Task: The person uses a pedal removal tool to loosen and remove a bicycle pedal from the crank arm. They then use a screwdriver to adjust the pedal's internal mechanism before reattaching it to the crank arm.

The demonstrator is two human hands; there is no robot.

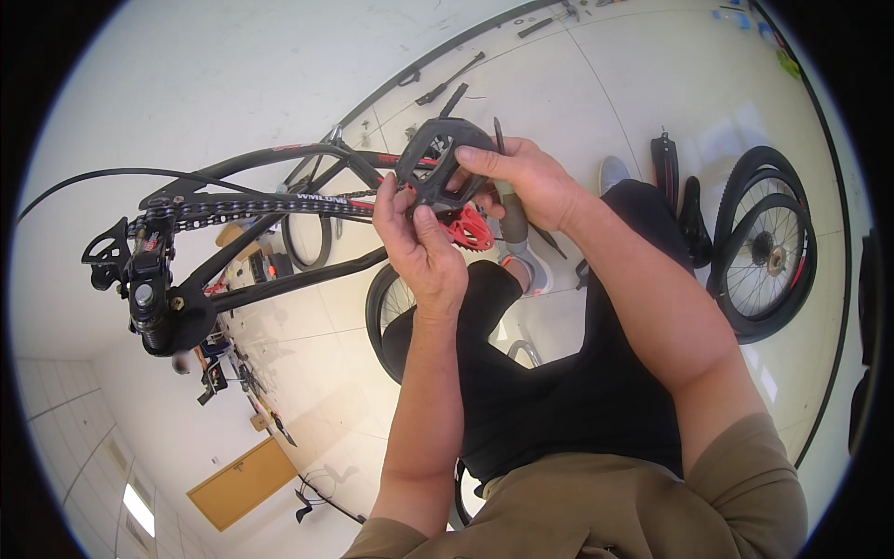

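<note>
A black bicycle pedal [466, 132] with an open cage body is held up in front of me by both hands. My left hand [421, 250] grips its lower left side, thumb and fingers closed against it. My right hand [533, 182] pinches the right side, its thumb lying on the pedal's face; its other fingers are partly hidden behind. Just below the pedal shows a red toothed part [471, 229]. A black bicycle frame [298, 293] reaches in from the left toward my hands, with a chain [250, 210] running along it.
Two bicycle wheels [745, 321] lie at the right, beside a black saddle [693, 224]. Another wheel [374, 312] is partly hidden by my leg. A thin tool [452, 78] and small parts lie on the far floor. More bicycle parts [212, 377] are at the left.
</note>
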